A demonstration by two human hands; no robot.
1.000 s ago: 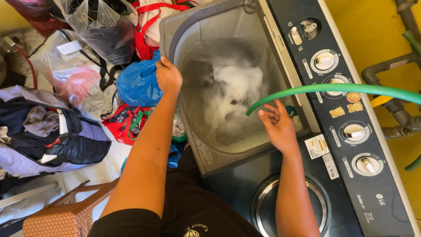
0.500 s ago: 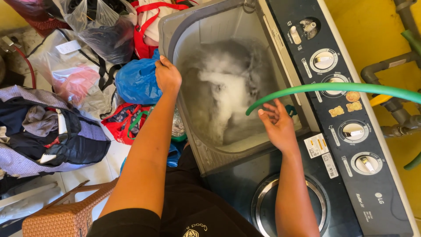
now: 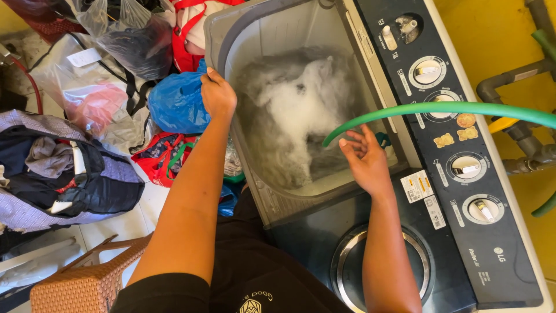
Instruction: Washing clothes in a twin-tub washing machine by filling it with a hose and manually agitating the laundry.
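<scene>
Black short-sleeved shirt, small chest emblem, bare forearms

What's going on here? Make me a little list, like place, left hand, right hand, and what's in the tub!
Place: twin-tub washing machine, laundry bags on floor
Left hand: resting on the wash tub rim
Right hand: open, just under the green hose
In tub: foamy churning water
Beside left hand: blue plastic bag
Bottom left: brown woven basket

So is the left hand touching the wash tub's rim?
Touching. The head view shows the left hand resting on the grey rim of the wash tub, fingers curled over its left edge with no gap visible.
</scene>
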